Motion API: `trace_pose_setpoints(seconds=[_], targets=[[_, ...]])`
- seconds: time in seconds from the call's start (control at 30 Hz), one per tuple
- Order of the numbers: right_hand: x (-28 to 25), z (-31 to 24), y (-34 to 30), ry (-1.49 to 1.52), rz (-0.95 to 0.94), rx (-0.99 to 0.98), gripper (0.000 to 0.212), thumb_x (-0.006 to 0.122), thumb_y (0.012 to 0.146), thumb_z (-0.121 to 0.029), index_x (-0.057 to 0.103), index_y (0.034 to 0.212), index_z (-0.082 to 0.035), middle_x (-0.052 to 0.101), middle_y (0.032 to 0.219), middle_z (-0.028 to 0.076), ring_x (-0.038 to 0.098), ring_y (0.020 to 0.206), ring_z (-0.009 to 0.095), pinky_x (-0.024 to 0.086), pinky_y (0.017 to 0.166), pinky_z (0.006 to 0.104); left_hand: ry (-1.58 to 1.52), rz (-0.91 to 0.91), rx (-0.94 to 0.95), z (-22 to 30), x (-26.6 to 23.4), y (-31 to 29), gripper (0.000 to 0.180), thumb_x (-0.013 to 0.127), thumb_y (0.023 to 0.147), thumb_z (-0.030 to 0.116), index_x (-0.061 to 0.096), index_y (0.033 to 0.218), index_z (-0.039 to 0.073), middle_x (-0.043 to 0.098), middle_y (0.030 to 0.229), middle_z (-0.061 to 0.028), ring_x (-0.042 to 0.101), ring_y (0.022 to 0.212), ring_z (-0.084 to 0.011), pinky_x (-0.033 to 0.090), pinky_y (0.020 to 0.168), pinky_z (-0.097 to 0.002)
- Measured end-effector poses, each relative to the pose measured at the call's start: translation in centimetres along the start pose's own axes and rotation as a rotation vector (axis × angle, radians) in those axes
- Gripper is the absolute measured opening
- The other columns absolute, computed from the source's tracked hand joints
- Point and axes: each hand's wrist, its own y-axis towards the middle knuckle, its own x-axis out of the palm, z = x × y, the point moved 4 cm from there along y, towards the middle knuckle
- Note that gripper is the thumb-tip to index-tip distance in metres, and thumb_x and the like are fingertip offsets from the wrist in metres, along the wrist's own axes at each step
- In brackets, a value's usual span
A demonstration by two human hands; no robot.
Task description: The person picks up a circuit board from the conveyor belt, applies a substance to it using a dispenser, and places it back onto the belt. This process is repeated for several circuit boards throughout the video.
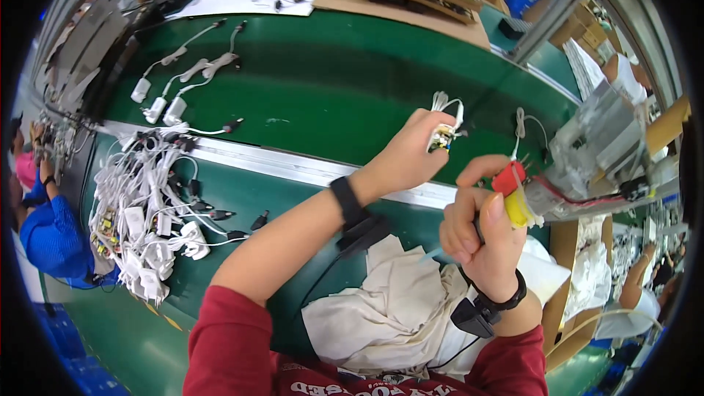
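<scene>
Above the metal rail, my left hand (411,148) is closed round a small bare circuit board (442,137) with a bundled white cable (444,101) attached. My right hand (480,231) is raised to the right of it, its fingers curled and the thumb and index finger against a red and yellow block (508,178). That block sits in front of a clear and metal fixture (598,139); whether it is fixed there I cannot tell. A slim light blue piece (431,254) shows beside the lower fingers of my right hand, its other end hidden.
A large pile of white adapters with cables (150,220) lies at left on the green bench. Several corded adapters (176,110) rest on the green belt (315,66). Cream cloth (381,308) lies before me. A cardboard box (565,279) stands at right. Other people work around the line.
</scene>
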Motion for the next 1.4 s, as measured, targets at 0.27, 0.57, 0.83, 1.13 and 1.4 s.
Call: trace_pose_setpoints(seconds=[0.27,0.57,0.83,1.13,1.4], targets=[[0.5,-0.3,-0.5,-0.020,0.018,-0.022,0.036,0.044,0.096,-0.039,0.038,0.103,-0.004,0.029,0.049,-0.003,0.028,0.037,0.005,0.024,0.036,0.0208,0.897,0.226,0.202,3.4,-2.4,-4.4,0.024,0.056,0.077,0.006,0.052,0.101,0.002,0.056,0.092,-0.0178,0.057,0.086,-0.0341,0.047,0.072,-0.0391],[0.3,-1.3,1.1,-0.016,0.069,-0.073,0.027,0.042,0.098,-0.030,0.046,0.102,-0.004,0.032,0.052,-0.004,0.030,0.039,0.005,0.025,0.036,0.0209,0.509,-0.784,0.150,12.6,7.6,-17.8,0.023,0.054,0.073,0.004,0.054,0.096,0.003,0.057,0.099,-0.0104,0.057,0.095,-0.0247,0.046,0.083,-0.0340],[1.4,-1.5,1.8,0.051,-0.013,-0.056,0.028,0.047,0.096,-0.032,0.049,0.099,-0.004,0.036,0.053,-0.003,0.034,0.040,0.005,0.029,0.038,0.0215,0.636,-0.699,0.660,10.4,17.4,-18.9,0.042,0.054,0.076,0.018,0.053,0.114,0.000,0.052,0.117,-0.0105,0.045,0.114,-0.0223,0.033,0.101,-0.0370],[4.1,-1.9,0.5,0.078,-0.035,-0.024,0.034,0.052,0.093,-0.038,0.050,0.094,-0.005,0.039,0.054,-0.003,0.038,0.041,0.005,0.031,0.039,0.0221,0.927,-0.627,0.751,9.1,23.1,-21.7,0.047,0.052,0.077,0.020,0.051,0.121,0.001,0.051,0.118,-0.0107,0.044,0.114,-0.0252,0.035,0.098,-0.0412],[6.9,-2.0,-0.4,0.103,0.018,0.017,0.027,0.057,0.090,-0.032,0.049,0.090,-0.007,0.042,0.054,-0.003,0.041,0.041,0.006,0.032,0.039,0.0217,1.166,-0.610,0.819,9.4,23.3,-21.1,0.047,0.049,0.081,0.023,0.050,0.124,0.003,0.050,0.122,-0.0116,0.043,0.117,-0.0278,0.033,0.098,-0.0455]])
